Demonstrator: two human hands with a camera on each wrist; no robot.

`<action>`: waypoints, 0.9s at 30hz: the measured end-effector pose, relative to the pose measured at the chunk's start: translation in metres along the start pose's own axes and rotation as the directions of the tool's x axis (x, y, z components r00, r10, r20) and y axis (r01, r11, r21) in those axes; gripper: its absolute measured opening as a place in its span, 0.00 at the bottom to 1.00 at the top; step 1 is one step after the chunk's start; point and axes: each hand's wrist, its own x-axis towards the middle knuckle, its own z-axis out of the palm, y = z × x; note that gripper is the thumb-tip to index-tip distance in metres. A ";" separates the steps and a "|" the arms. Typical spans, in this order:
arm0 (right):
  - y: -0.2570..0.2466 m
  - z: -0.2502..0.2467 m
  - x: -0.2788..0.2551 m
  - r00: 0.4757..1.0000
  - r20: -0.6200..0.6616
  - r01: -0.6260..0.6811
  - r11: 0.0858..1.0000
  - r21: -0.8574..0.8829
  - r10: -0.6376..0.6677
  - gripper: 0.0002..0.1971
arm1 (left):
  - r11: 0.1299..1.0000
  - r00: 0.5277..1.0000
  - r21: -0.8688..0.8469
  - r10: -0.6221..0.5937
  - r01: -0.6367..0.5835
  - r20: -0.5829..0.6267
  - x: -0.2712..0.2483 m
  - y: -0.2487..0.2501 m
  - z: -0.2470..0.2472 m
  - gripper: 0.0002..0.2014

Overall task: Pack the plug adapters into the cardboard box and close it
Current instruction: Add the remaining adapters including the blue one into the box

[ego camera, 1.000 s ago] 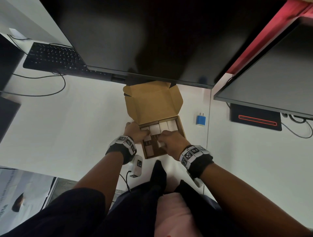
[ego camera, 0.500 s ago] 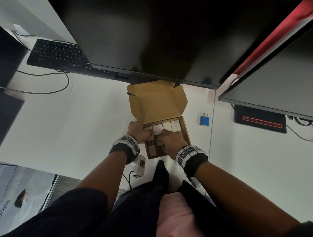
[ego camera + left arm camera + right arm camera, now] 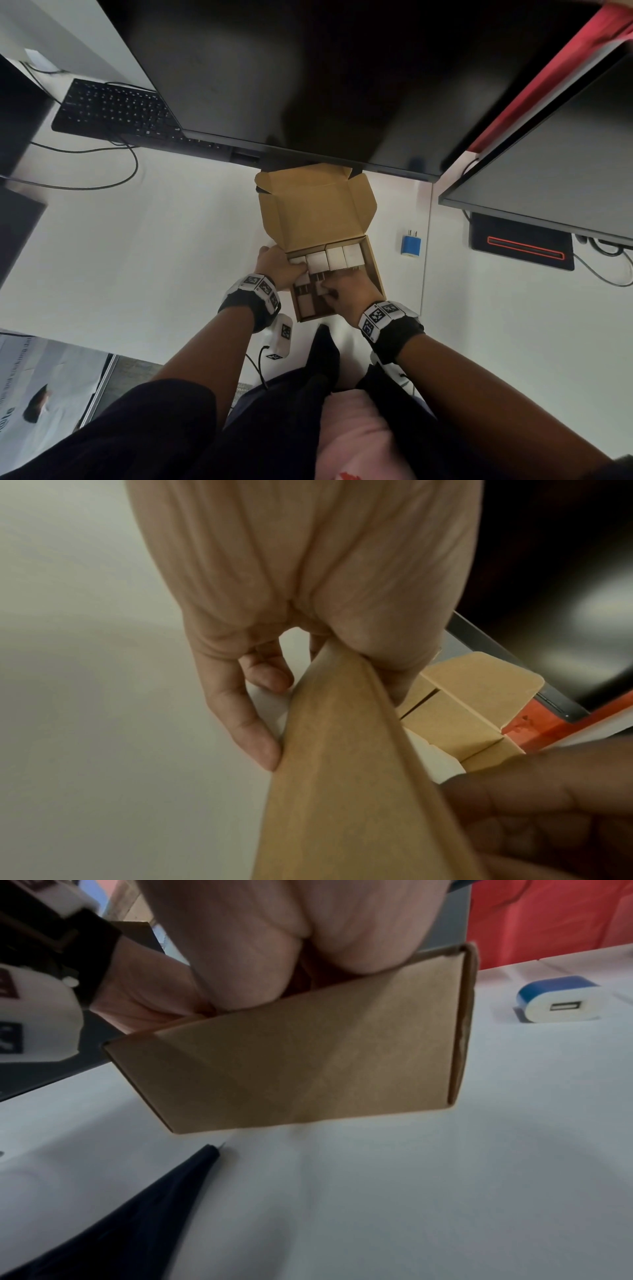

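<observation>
The cardboard box (image 3: pixel 373 270) sits open on the white desk (image 3: pixel 171 246), lid up against the monitor (image 3: pixel 291 75), with white plug adapters (image 3: pixel 334 258) lined along its far wall. The left hand (image 3: pixel 279 267) grips the box's left wall. The right hand (image 3: pixel 352 291) reaches inside, pinching a white adapter. One blue adapter (image 3: pixel 410 245) lies just beside the box's right side.

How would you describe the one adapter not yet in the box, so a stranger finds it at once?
Start at the open cardboard box below the big monitor. Just to its right, alone on the white desk, lies the blue adapter. Those inside the box are white; only this one is blue.
</observation>
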 end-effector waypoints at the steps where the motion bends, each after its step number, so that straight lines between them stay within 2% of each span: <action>1: 0.000 0.000 0.001 1.000 0.003 0.003 1.000 -0.006 -0.003 0.08 | 1.000 1.000 -0.004 -0.004 0.004 0.001 0.000 0.000 0.000 0.11; 6: 0.003 0.000 0.000 0.999 -0.010 0.043 0.999 -0.003 -0.043 0.07 | 1.000 1.000 -0.005 -0.012 0.012 -0.004 0.000 -0.001 0.001 0.03; 8: 0.004 -0.005 -0.003 0.992 -0.115 0.059 0.997 0.052 -0.053 0.07 | 1.000 1.000 -0.008 -0.012 0.012 0.008 -0.001 0.000 0.001 0.03; 9: 0.006 -0.009 -0.005 0.977 -0.212 0.054 0.995 0.084 -0.035 0.08 | 1.000 1.000 -0.020 -0.015 0.015 0.018 0.000 0.000 0.001 0.04; 11: 0.016 -0.023 -0.009 0.898 -0.434 -0.010 0.989 0.150 0.075 0.08 | 0.999 0.999 -0.040 -0.036 0.037 0.027 0.001 -0.002 0.001 0.06; 13: 0.036 -0.039 -0.011 0.789 -0.563 -0.138 0.963 0.229 0.247 0.07 | 0.997 0.998 -0.053 -0.061 0.062 0.018 0.002 -0.003 0.002 0.07; 14: 0.047 -0.047 -0.012 0.758 -0.552 -0.243 0.936 0.256 0.348 0.07 | 0.996 0.998 -0.055 -0.068 0.068 0.009 0.001 -0.002 0.002 0.08; 15: 0.058 -0.054 -0.012 0.749 -0.485 -0.376 0.892 0.251 0.452 0.10 | 0.996 0.997 -0.053 -0.073 0.073 0.004 0.002 -0.002 0.002 0.08; 17: 0.077 -0.062 -0.010 0.754 -0.255 -0.588 0.795 0.146 0.605 0.21 | 0.995 0.996 -0.045 -0.088 0.088 0.001 0.002 -0.001 0.002 0.07; 18: 0.084 -0.064 -0.009 0.755 -0.166 -0.629 0.772 0.089 0.634 0.24 | 0.994 0.995 -0.049 -0.099 0.099 0.001 0.002 -0.001 0.002 0.07; 21: 0.099 -0.058 -0.007 0.789 -0.065 -0.612 0.791 0.008 0.611 0.23 | 0.992 0.994 -0.069 -0.108 0.107 -0.003 0.003 -0.002 0.001 0.08; 24: 0.105 -0.043 -0.012 0.814 -0.129 -0.571 0.821 0.007 0.567 0.16 | 0.993 0.995 -0.064 -0.095 0.094 -0.007 0.001 -0.001 0.002 0.10; 27: 0.103 -0.029 -0.023 0.779 -0.237 -0.552 0.814 0.181 0.581 0.13 | 0.993 0.996 -0.071 -0.091 0.091 -0.006 -0.001 0.000 0.001 0.09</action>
